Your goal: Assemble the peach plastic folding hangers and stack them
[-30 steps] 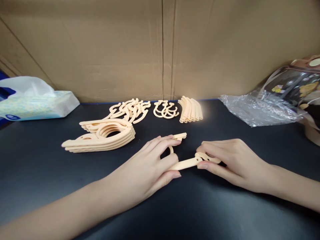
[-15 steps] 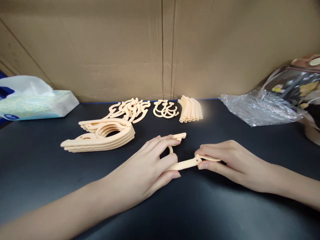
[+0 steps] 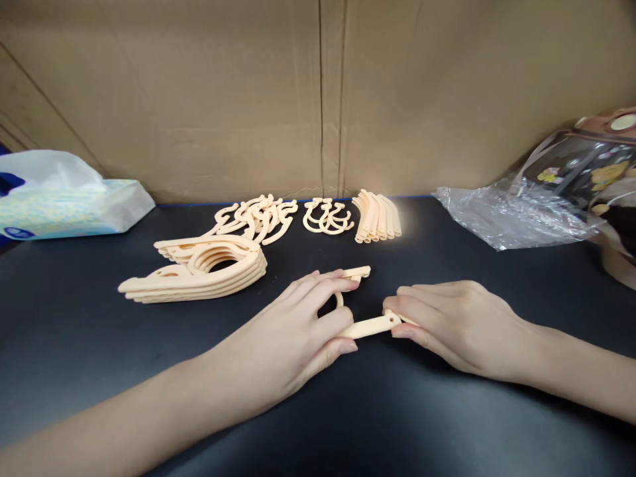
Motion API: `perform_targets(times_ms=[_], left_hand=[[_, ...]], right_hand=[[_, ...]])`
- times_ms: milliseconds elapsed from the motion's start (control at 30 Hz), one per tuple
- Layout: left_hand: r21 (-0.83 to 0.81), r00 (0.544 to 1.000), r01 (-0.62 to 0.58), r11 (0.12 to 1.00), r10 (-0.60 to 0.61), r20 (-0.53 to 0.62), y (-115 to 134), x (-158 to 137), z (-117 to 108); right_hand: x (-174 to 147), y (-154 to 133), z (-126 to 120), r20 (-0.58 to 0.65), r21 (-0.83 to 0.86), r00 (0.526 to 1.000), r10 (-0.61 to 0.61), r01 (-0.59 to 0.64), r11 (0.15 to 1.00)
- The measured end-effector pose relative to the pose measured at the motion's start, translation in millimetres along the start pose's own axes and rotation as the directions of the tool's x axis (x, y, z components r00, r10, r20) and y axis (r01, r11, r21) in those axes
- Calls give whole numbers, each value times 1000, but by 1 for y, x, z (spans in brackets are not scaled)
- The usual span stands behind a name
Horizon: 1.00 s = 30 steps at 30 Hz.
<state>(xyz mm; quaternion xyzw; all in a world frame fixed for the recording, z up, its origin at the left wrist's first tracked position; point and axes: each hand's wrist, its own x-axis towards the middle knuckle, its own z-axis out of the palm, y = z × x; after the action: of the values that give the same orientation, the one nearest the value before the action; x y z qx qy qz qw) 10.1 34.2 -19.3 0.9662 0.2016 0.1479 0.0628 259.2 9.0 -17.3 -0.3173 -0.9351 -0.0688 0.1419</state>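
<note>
My left hand [image 3: 311, 324] is closed around a cream plastic folding-hanger body [image 3: 370, 326], holding it over the table. One arm of the body points right, with a small hole near its tip; another end sticks out past my fingers farther back. My right hand [image 3: 447, 324] pinches a cream curved hanger piece [image 3: 405, 319] against the holed tip. My fingers cover most of that piece. Left of my hands lies a stack of similar cream hanger bodies [image 3: 199, 285].
Along the back of the black table [image 3: 422, 424] lie curved arms [image 3: 258, 215], hooks [image 3: 328, 217] and tube-like pieces [image 3: 377, 217]. A tissue pack [image 3: 99, 205] sits at left. At right are a crumpled clear plastic bag [image 3: 517, 215] and a transparent pouch [image 3: 596, 165]. Cardboard [image 3: 223, 99] stands behind.
My right hand's fingers have shifted forward over the curved piece, covering more of it at the holed tip. My left hand stays in place on the hanger body.
</note>
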Motion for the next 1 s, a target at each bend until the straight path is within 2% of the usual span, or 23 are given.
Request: perform_targets(times_ms=[167, 333, 633, 1000], left_hand=[[12, 1000, -6, 1000, 6, 7, 0, 0, 0], [8, 1000, -2, 1000, 2, 11, 0, -1, 0], [12, 1000, -3, 1000, 3, 10, 0, 0, 1], [7, 1000, -1, 1000, 0, 29, 1, 0, 0]], right_hand=[[-1, 0, 1, -42, -103, 998, -55, 50, 993], [0, -2, 0, -71, -127, 997, -39, 29, 991], [0, -3, 0, -90, -109, 996, -16, 6, 994], [0, -2, 1, -94, -8, 995, 16, -16, 1000]])
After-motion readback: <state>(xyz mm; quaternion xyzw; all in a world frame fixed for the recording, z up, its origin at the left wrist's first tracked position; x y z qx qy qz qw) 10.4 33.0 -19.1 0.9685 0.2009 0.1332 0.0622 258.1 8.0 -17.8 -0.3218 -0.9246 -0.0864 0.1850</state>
